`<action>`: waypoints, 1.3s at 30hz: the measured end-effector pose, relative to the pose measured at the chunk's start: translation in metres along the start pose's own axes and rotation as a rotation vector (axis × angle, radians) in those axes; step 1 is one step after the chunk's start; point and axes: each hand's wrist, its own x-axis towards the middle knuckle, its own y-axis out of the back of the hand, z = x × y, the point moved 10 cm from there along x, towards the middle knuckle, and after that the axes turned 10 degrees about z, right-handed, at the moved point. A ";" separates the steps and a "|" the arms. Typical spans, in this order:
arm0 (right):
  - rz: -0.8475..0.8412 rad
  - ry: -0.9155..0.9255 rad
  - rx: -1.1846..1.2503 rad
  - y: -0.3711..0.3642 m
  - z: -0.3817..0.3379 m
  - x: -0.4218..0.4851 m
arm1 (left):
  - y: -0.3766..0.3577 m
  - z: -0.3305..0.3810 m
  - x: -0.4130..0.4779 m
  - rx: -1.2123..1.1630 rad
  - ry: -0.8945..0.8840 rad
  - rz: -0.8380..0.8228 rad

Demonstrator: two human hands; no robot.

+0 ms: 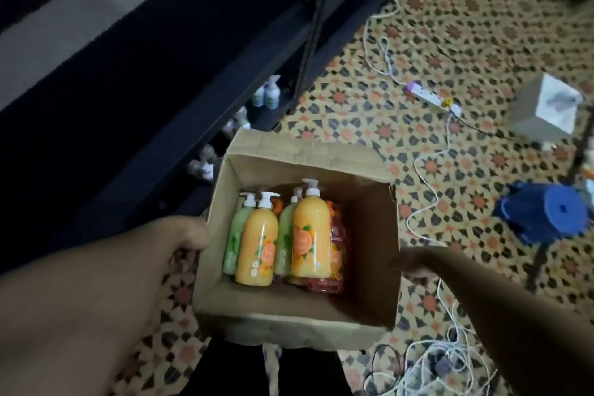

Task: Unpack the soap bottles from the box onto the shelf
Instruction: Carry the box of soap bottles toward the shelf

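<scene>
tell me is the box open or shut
Open: the box has its top flaps apart, showing bottles inside, held by left hand and right hand.

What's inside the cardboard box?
The open cardboard box holds orange, green and red pump soap bottles, stacked. Anything beneath them is hidden.

The open cardboard box (299, 315) was held above the patterned floor, flaps up. Inside, pump-top soap bottles lay packed toward its left wall: two orange bottles (257, 254) on top, green bottles (236, 235) beneath and between them, and a reddish bottle (334, 254) beside them. The box's right side was bare. The dark shelf (180, 151) stood along the left, with small pale bottles (266, 95) on a low level.
</scene>
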 end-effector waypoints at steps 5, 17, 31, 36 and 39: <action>-0.048 -0.056 0.170 0.006 0.022 0.013 | 0.063 0.075 0.024 0.182 -0.112 0.025; -0.158 -0.046 0.393 0.048 0.043 0.071 | 0.150 0.218 0.085 0.447 -0.150 -0.029; -0.087 -0.121 0.621 0.195 0.095 0.123 | 0.220 0.448 0.118 0.481 -0.250 0.061; -0.095 -0.184 0.645 0.233 0.113 0.158 | 0.225 0.538 0.132 0.577 -0.334 0.064; -0.063 -0.136 0.693 0.256 0.113 0.180 | 0.234 0.567 0.149 0.626 -0.323 0.080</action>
